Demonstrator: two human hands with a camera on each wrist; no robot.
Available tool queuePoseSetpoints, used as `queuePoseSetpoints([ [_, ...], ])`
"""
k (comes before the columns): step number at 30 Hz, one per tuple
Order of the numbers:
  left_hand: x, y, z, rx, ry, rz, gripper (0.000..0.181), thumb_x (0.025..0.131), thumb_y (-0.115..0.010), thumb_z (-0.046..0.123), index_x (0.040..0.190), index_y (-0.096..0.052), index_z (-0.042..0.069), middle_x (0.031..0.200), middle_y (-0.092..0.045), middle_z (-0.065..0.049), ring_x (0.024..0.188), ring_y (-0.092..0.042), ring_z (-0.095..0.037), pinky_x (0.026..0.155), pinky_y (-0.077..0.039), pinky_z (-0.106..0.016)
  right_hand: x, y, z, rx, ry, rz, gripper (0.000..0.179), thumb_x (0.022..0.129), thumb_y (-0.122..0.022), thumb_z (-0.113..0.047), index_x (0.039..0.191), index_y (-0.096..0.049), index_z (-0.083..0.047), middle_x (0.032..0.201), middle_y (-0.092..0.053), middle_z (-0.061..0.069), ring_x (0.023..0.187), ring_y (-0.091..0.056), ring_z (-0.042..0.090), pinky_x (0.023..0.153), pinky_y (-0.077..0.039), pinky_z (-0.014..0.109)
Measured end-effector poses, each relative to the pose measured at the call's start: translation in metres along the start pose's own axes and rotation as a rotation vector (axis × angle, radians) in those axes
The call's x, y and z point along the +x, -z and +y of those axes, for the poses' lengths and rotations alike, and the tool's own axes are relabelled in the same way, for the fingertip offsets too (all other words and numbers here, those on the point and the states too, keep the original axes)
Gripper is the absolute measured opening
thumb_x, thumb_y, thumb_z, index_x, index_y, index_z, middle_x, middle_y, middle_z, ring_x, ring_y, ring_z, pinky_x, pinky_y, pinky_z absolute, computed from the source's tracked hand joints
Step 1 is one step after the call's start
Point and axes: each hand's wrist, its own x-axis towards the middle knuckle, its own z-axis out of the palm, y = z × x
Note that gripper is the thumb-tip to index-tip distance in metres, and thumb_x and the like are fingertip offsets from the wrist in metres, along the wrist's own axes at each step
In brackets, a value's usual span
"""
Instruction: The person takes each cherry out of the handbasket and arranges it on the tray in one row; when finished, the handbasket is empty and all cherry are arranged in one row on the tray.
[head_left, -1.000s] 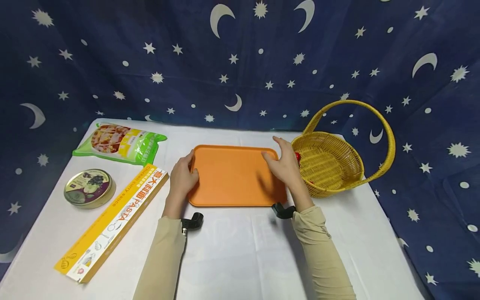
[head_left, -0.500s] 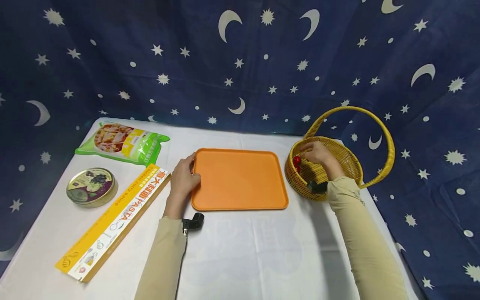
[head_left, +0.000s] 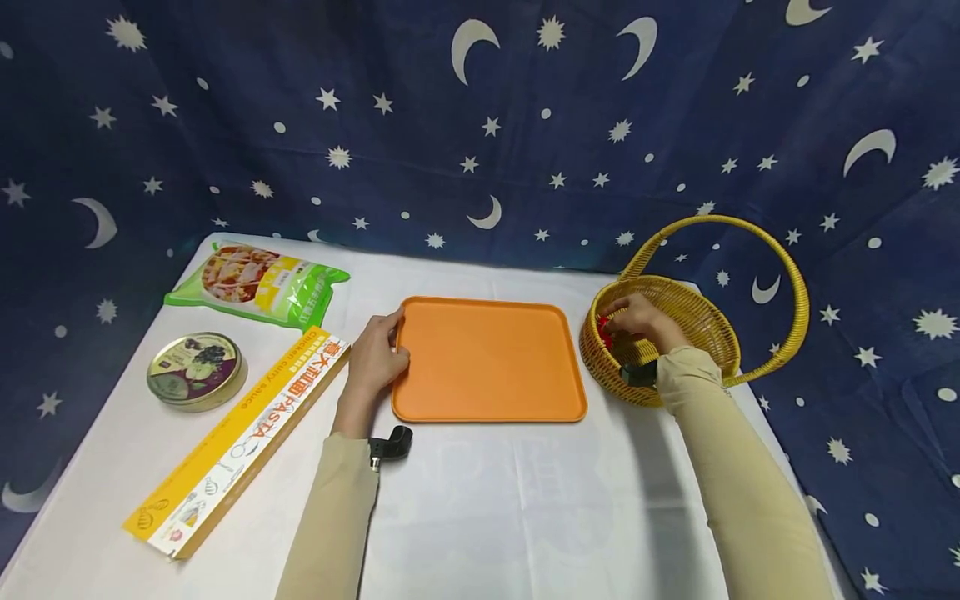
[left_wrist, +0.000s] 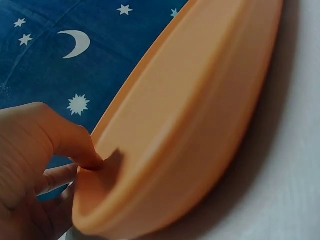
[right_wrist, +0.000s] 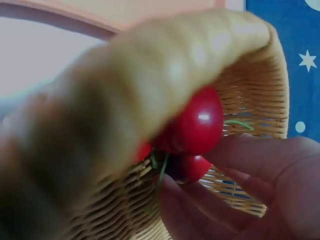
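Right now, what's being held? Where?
The left hand holds the rectangular orange tray by its left rim. Whether the right hand grips shiny red cherries is unclear.

- A person's left hand (head_left: 377, 358) grips the left rim of a flat, rectangular orange tray (head_left: 491, 358), midway across a white-clothed table (head_left: 465, 517).
- The right hand (head_left: 647, 322), inside a round, yellow woven basket (head_left: 707, 321) near the table's far right corner, pinches a small, partly hidden red object (head_left: 604, 332).
- A green plastic food pouch (head_left: 258, 283) lies at the far left corner.
- Toward the left edge: a round, gold-rimmed tin (head_left: 197, 371) and a long yellow-and-white cardboard box (head_left: 240, 442) printed "PASTA."
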Motion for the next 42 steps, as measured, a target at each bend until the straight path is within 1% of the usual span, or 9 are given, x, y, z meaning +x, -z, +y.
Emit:
queuePoseSetpoints([
  [4, -0.001, 0.000, -0.003, -0.008, -0.005, 0.005, 0.068, 0.073, -0.064, 0.002, 0.140, -0.053, 0.000, 0.111, -0.059, -0.021, 0.084, -0.056, -0.030, 0.071, -0.043, -0.043, 0.004, -0.004, 0.001, 0.054, 0.023, 0.007, 0.047, 0.087, -0.059, 0.008, 0.129, -0.046, 0.021, 0.066, -0.065, 0.002, 0.063, -0.064, 0.013, 0.067, -0.056, 0.032],
  [9, -0.001, -0.001, -0.006, -0.009, 0.000, 0.004, 0.066, 0.073, -0.063, 0.003, 0.139, -0.055, -0.001, 0.110, -0.059, -0.020, 0.084, -0.056, -0.029, 0.070, -0.043, -0.042, 0.005, -0.009, 0.001, 0.086, 0.007, 0.039, 0.045, 0.087, -0.059, 0.008, 0.128, -0.047, 0.021, 0.066, -0.064, -0.002, 0.064, -0.064, 0.010, 0.069, -0.055, 0.029],
  [16, 0.001, 0.002, -0.008, -0.008, -0.002, 0.001, 0.064, 0.074, -0.064, 0.003, 0.137, -0.056, 0.000, 0.114, -0.059, -0.021, 0.085, -0.056, -0.030, 0.073, -0.044, -0.044, 0.000, -0.006, -0.007, 0.102, 0.014, 0.109, 0.043, 0.090, -0.062, 0.000, 0.127, -0.049, 0.017, 0.068, -0.064, -0.004, 0.059, -0.062, 0.008, 0.065, -0.055, 0.028],
  [22, 0.003, 0.005, -0.014, 0.011, -0.008, 0.015, 0.062, 0.075, -0.063, 0.005, 0.137, -0.056, -0.001, 0.113, -0.058, -0.021, 0.083, -0.055, -0.029, 0.071, -0.043, -0.043, -0.009, -0.004, -0.029, 0.110, 0.081, 0.218, 0.042, 0.094, -0.061, -0.010, 0.126, -0.051, 0.015, 0.086, -0.062, 0.001, 0.064, -0.063, 0.005, 0.068, -0.055, 0.023],
  [25, 0.003, 0.007, -0.017, 0.011, 0.000, 0.019, 0.062, 0.076, -0.062, 0.006, 0.137, -0.056, 0.000, 0.114, -0.057, -0.022, 0.083, -0.055, -0.030, 0.071, -0.043, -0.044, -0.013, -0.010, -0.048, 0.125, 0.152, 0.251, 0.043, 0.096, -0.060, -0.013, 0.128, -0.051, 0.013, 0.099, -0.065, 0.012, 0.068, -0.065, 0.006, 0.070, -0.055, 0.022],
  [27, 0.002, 0.007, -0.018, 0.008, 0.008, 0.015, 0.062, 0.076, -0.062, 0.006, 0.138, -0.056, 0.000, 0.115, -0.057, -0.021, 0.084, -0.055, -0.029, 0.072, -0.042, -0.044, -0.013, -0.018, -0.061, 0.146, 0.206, 0.255, 0.042, 0.096, -0.059, -0.012, 0.130, -0.051, 0.012, 0.105, -0.066, 0.018, 0.067, -0.066, 0.006, 0.070, -0.055, 0.022],
  [31, 0.000, 0.005, -0.018, 0.002, 0.025, 0.007, 0.062, 0.075, -0.062, 0.007, 0.136, -0.057, 0.000, 0.116, -0.057, -0.020, 0.084, -0.056, -0.029, 0.072, -0.043, -0.043, -0.010, -0.043, -0.085, 0.183, 0.297, 0.234, 0.038, 0.095, -0.061, -0.007, 0.128, -0.053, 0.010, 0.103, -0.067, 0.024, 0.064, -0.066, 0.007, 0.066, -0.055, 0.021],
  [37, -0.002, 0.000, -0.013, -0.022, 0.032, 0.011, 0.060, 0.074, -0.063, 0.006, 0.134, -0.060, 0.001, 0.114, -0.058, -0.018, 0.085, -0.057, -0.028, 0.072, -0.043, -0.042, 0.005, -0.090, -0.110, 0.210, 0.348, 0.211, 0.039, 0.084, -0.069, 0.003, 0.121, -0.059, 0.011, 0.101, -0.063, 0.025, 0.067, -0.063, 0.008, 0.064, -0.054, 0.021],
  [42, -0.001, -0.002, -0.005, -0.020, 0.030, 0.009, 0.059, 0.075, -0.063, 0.006, 0.133, -0.060, 0.000, 0.115, -0.058, -0.018, 0.086, -0.057, -0.028, 0.073, -0.044, -0.043, 0.016, -0.125, -0.122, 0.192, 0.346, 0.215, 0.039, 0.079, -0.070, 0.006, 0.117, -0.063, 0.008, 0.095, -0.063, 0.020, 0.072, -0.060, 0.014, 0.075, -0.057, 0.038],
])
